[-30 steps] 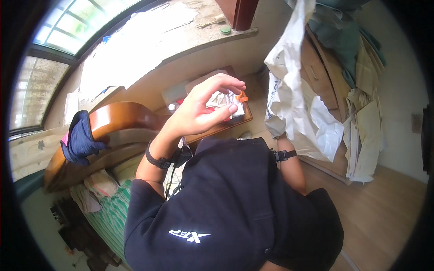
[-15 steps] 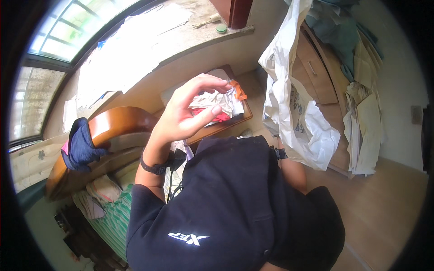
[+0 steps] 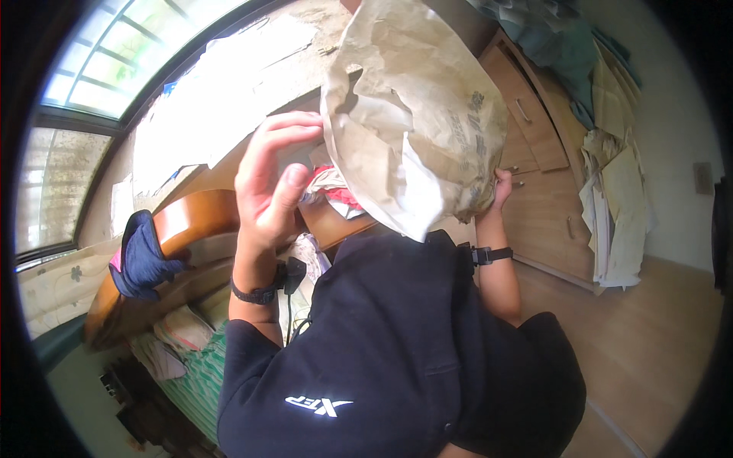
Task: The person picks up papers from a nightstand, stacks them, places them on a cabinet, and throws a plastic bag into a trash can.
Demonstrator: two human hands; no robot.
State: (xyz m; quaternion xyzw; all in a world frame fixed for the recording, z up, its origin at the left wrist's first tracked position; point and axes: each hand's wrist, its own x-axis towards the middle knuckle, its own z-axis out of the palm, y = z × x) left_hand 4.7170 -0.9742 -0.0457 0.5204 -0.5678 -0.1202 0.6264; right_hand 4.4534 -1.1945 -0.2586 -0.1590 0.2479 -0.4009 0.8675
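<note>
Crumpled paper bag, tan and creased, raised high in the head view, gripped at its right edge by the right hand, fingers mostly hidden behind the paper, apparently clamped on it. Just left of the bag, left hand lifted, fingers loosely curled and slightly apart, holding nothing visible. Below the bag, red-and-white packets on a wooden desk. Right of the bag, wooden drawers.

Right hand mostly hidden behind crumpled paper bag — grip unseen, red-and-white bundle partly covered.
</note>
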